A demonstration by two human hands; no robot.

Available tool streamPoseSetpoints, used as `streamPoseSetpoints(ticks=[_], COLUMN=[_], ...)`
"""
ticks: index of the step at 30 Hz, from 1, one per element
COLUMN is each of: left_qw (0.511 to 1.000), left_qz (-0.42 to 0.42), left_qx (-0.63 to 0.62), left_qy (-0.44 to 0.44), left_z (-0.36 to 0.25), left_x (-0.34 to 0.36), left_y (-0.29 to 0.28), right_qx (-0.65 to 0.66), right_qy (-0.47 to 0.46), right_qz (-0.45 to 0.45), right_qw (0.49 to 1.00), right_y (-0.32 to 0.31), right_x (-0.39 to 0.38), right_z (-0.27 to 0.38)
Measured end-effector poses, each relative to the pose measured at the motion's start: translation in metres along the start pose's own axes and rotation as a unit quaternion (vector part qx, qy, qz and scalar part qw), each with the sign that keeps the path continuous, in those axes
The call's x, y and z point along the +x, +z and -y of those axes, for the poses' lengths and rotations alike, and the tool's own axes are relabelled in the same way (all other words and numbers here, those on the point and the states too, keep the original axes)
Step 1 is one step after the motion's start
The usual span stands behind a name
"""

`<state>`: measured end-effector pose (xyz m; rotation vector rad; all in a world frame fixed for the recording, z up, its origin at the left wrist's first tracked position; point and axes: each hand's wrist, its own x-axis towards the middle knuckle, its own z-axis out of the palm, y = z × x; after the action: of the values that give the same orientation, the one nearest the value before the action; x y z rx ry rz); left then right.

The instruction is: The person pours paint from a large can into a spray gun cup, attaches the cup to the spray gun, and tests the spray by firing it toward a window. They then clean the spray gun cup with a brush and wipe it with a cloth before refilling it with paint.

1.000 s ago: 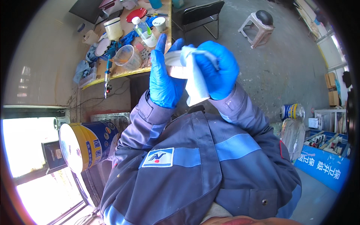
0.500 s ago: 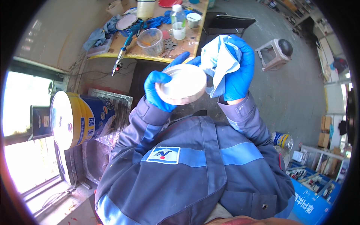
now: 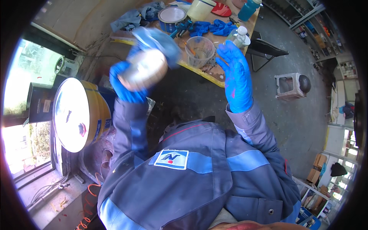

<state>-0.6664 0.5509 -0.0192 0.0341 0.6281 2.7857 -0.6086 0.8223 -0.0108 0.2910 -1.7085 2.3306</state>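
Note:
My left hand [image 3: 126, 81], in a blue glove, is closed on a round, pale disc-shaped piece [image 3: 146, 69] with a thick rim. A light blue cloth [image 3: 159, 42] lies against that hand's fingers behind the disc; both are smeared by motion. My right hand [image 3: 236, 76], also gloved in blue, is raised at the table's right edge with its fingers stretched out. Just behind its fingertips stands a clear bottle with a white cap [image 3: 241, 33]. Whether the fingers touch the bottle I cannot tell.
The wooden table [image 3: 210, 75] carries a clear plastic tub [image 3: 199, 52], crumpled blue gloves [image 3: 216, 28], a lidded can [image 3: 172, 17] and a teal bottle [image 3: 249, 10]. A large yellow-and-blue bucket [image 3: 76, 115] stands at left by the window. A stool [image 3: 290, 86] stands right.
The disc has moved left and up with my left hand. The cloth has passed from my right hand to beside my left. My right hand now stretches out without it, by the bottle.

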Motion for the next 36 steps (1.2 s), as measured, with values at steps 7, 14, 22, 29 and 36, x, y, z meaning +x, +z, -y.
streamPoseSetpoints(ticks=[7,14,22,29,36], left_qw=[0.97,0.989,0.884,0.576,0.567], left_qz=[0.018,0.081,0.294,-0.275,-0.313], left_qx=[0.123,0.102,0.364,0.57,0.731], left_qy=[0.209,0.069,0.023,0.518,0.213], left_z=[-0.134,0.013,0.102,-0.031,-0.143], left_x=[0.215,0.133,0.064,0.208,0.259], left_y=[-0.083,0.018,0.058,-0.029,-0.204], right_qx=[-0.022,-0.321,-0.15,0.417,0.35], right_qy=[0.091,-0.083,-0.144,-0.077,-0.003], right_qz=[0.065,-0.041,-0.204,-0.018,-0.155], right_qw=[0.993,0.943,0.957,0.905,0.924], right_y=[0.01,0.028,0.024,-0.047,-0.076], right_x=[-0.006,0.018,0.036,-0.001,-0.056], right_z=[0.017,0.002,0.023,0.049,0.04])
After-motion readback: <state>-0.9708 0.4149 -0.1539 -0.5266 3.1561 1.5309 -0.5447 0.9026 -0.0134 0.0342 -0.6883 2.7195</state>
